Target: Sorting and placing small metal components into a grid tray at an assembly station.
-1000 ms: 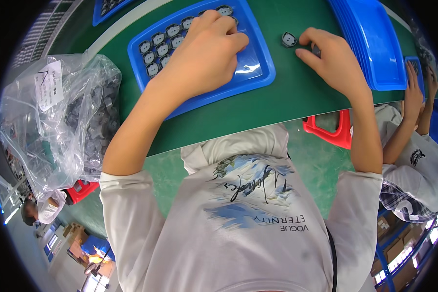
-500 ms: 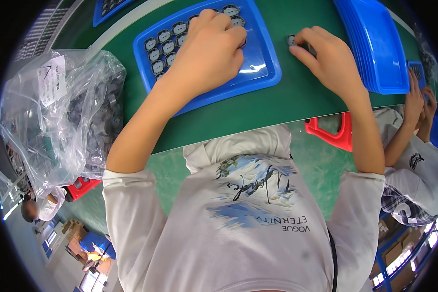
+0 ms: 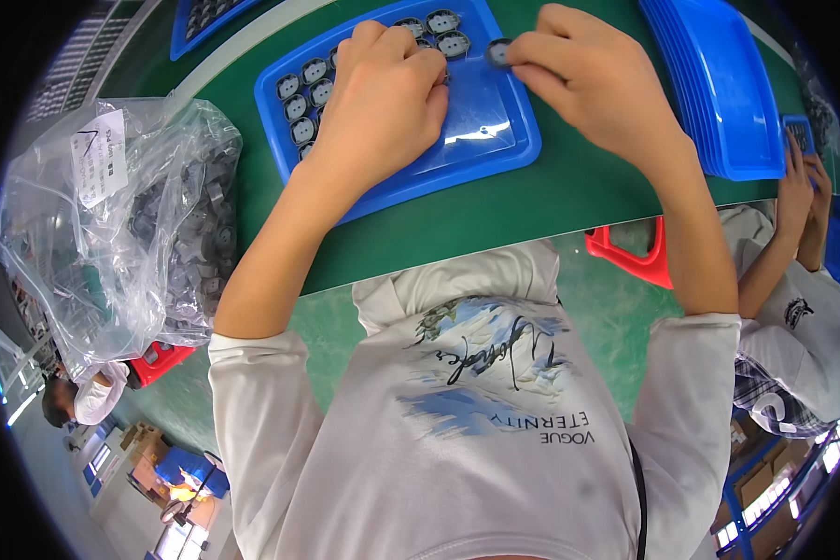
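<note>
Care counts here: your right hand (image 3: 593,79) pinches a small grey round part (image 3: 499,52) over the blue tray (image 3: 495,154)'s far edge. Seat it flat beside the filled row while your left hand (image 3: 383,98), curled shut, steadies the tray.

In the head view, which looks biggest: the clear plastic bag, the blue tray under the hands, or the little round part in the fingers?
1. Clear plastic bag, though being nearer the camera may enlarge it.
2. Blue tray, close behind.
3. Round grey part pinched by the right hand, by far the smallest.

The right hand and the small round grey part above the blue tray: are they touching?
Touching. The head view shows the right hand pinching the round grey part between its fingertips, over the blue tray.
</note>
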{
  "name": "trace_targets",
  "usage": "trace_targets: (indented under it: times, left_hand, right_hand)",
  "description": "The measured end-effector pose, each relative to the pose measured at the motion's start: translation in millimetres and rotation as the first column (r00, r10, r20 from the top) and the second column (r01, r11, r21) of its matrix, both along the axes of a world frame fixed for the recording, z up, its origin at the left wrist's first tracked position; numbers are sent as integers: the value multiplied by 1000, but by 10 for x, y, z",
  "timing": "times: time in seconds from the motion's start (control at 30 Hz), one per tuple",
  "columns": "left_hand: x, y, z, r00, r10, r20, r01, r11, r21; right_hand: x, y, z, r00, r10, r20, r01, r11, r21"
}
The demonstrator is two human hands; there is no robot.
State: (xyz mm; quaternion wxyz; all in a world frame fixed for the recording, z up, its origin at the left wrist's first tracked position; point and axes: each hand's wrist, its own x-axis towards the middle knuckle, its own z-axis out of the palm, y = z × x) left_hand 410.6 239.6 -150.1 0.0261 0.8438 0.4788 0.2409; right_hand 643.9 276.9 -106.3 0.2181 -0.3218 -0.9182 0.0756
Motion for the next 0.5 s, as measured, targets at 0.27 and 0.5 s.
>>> trace_targets:
  times: [0.27,0.5]
  left_hand:
    - [-34,14,30,999,42,-4,-42,997,-65]
    - [-63,31,54,998,63,17,-59,983,-175]
  right_hand:
    - [-286,80,-116,969,144,200,-147,989,1]
    - [-373,148,-152,967,118,224,-122,993,1]
